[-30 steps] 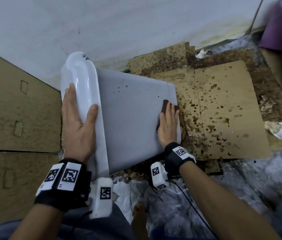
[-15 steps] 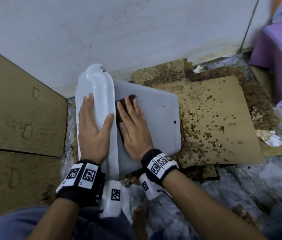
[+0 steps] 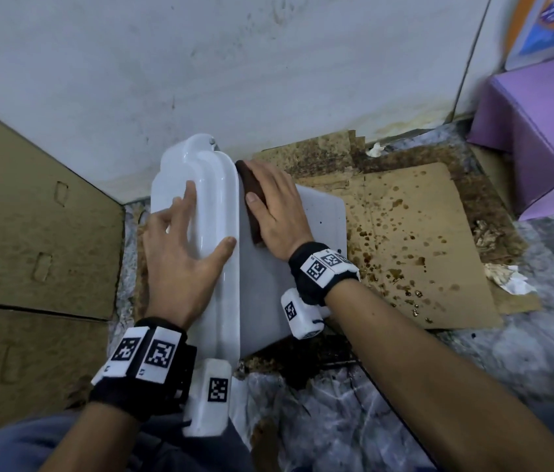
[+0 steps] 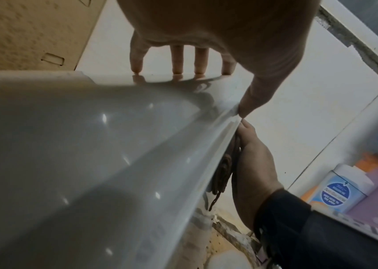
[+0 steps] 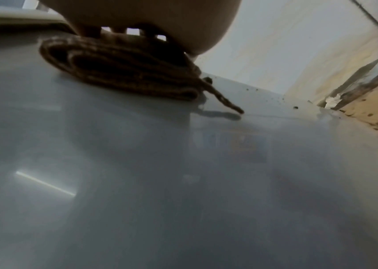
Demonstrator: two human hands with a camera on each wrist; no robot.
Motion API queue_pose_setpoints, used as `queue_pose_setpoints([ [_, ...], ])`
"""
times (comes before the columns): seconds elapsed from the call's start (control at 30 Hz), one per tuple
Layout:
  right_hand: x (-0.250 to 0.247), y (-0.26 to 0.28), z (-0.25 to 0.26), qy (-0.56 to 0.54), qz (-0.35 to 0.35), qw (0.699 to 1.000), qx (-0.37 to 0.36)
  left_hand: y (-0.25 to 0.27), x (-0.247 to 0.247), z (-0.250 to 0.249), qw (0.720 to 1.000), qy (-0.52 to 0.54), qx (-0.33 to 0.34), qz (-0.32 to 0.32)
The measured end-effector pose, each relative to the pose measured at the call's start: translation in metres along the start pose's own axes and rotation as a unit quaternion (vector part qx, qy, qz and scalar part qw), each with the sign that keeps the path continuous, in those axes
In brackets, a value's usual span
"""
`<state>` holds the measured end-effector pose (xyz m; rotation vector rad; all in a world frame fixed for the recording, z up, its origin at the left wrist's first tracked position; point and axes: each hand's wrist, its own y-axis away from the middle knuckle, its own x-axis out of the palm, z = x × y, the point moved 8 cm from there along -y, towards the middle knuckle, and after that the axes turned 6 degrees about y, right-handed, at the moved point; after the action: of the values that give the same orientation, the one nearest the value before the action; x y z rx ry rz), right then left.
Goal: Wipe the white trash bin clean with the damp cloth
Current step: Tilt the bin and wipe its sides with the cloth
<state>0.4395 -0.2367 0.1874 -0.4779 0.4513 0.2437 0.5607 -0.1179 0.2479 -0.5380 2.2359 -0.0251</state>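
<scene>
The white trash bin [image 3: 268,287] lies on its side on the floor, its lid [image 3: 214,185] facing left. My left hand [image 3: 183,247] rests flat on the lid, fingers straight and thumb on the lid's edge; the left wrist view shows its fingertips [image 4: 177,70] touching the glossy lid [image 4: 91,145]. My right hand [image 3: 279,209] presses a folded brown cloth [image 3: 250,189] flat against the bin's upturned side, right beside the lid and near the wall. The right wrist view shows the cloth [image 5: 119,72] under my palm on the grey-white bin [image 5: 183,182], with dark specks further along.
Cardboard [image 3: 405,250] spattered with brown drops lies right of the bin. A purple box [image 3: 541,131] stands at the far right, a cardboard panel [image 3: 30,216] at the left, the wall [image 3: 268,63] behind. Crumpled paper [image 3: 507,277] lies on the floor.
My right hand has slid the cloth from the bin's base end across its side to the lid, then further toward the wall. The left hand has stayed on the lid.
</scene>
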Motion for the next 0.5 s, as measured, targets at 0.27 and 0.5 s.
queue_pose_setpoints([
  [0.27,0.011,0.006,0.018,-0.009,0.015,0.999,-0.043,-0.01,-0.001,0.001,0.99,0.132,-0.047,0.002],
  [0.5,0.025,0.022,0.03,0.012,0.0,0.999,-0.029,-0.025,-0.016,0.006,0.994,0.02,-0.041,-0.098],
])
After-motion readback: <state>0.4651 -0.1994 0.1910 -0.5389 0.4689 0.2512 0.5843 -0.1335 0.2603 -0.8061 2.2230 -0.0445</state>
